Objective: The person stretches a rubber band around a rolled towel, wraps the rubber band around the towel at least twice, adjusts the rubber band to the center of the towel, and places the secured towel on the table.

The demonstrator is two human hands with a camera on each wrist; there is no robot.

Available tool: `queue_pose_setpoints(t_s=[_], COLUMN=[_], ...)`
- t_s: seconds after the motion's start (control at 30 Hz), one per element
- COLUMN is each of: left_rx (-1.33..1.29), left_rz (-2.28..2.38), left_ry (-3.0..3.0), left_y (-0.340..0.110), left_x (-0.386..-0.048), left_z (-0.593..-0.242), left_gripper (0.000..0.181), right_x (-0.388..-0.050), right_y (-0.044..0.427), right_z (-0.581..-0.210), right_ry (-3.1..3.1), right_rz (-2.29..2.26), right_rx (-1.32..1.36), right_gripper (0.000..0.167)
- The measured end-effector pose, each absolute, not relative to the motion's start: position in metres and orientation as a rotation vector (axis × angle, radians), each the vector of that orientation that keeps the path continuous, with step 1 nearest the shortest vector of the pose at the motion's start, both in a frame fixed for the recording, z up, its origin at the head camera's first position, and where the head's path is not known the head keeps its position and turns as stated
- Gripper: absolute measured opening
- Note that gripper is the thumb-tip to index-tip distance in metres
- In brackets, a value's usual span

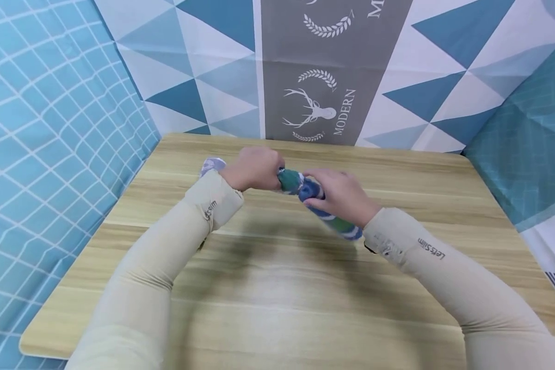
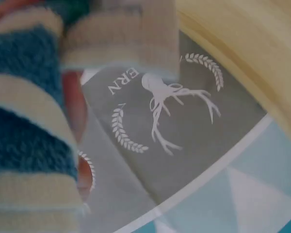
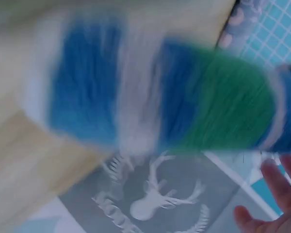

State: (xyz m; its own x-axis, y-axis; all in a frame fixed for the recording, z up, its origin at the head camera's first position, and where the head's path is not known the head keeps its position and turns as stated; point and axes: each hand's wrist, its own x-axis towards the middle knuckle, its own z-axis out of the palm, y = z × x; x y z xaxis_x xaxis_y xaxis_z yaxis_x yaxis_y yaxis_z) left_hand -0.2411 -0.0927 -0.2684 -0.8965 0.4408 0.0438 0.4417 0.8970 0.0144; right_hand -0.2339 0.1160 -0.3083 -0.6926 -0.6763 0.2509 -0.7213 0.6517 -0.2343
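A twisted striped towel in blue, green and white (image 1: 290, 181) is held above the wooden table between both hands. My left hand (image 1: 258, 168) grips it with curled fingers, and a pale end (image 1: 213, 164) sticks out beyond that wrist. On the other side, my right hand (image 1: 342, 195) has its thumb and fingers around the blue part, with the tail hanging toward the right wrist. Striped cloth (image 2: 29, 141) covers the left side of the left wrist view. The right wrist view has the blurred towel (image 3: 228, 102) across it, and fingertips of the right hand (image 3: 281, 199) below.
The wooden table (image 1: 277, 308) lies under both arms. Behind it hangs a patterned cloth (image 1: 222, 67) with triangles and a grey deer panel. A blue gridded cloth (image 1: 51, 128) is on the left, and a teal cloth (image 1: 536, 133) on the right.
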Motion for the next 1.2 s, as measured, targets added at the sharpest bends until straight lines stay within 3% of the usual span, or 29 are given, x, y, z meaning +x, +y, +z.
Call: queue_pose_setpoints(t_s=[0.17, 0.4, 0.67, 0.93, 1.2], left_rx=[-0.863, -1.194, -1.334, -1.425, -1.504], left_rz=[-0.201, -0.705, -0.667, -0.735, -0.740], left_ry=[-2.954, -2.455, -2.426, -2.370, -2.273], left_y=[-0.099, -0.126, -0.127, -0.122, -0.115], left_x=[-0.240, -0.230, -0.223, -0.220, -0.221], left_z=[-0.268, -0.279, -0.297, -0.303, -0.300], left_gripper=[0.014, 0.056, 0.018, 0.015, 0.012], right_x=[-0.235, -0.237, -0.239, -0.244, -0.240], right_y=[0.115, 0.127, 0.136, 0.130, 0.124], right_z=[-0.313, -0.319, -0.332, -0.337, -0.329], right_ry=[-2.716, -2.724, -2.709, -2.076, -1.957], right_rz=[0.519, 1.200, 1.226, 0.400, 0.287], right_rx=[1.181, 1.071, 1.412, 1.762, 1.827], right_gripper=[0.056, 0.035, 0.016, 0.015, 0.011])
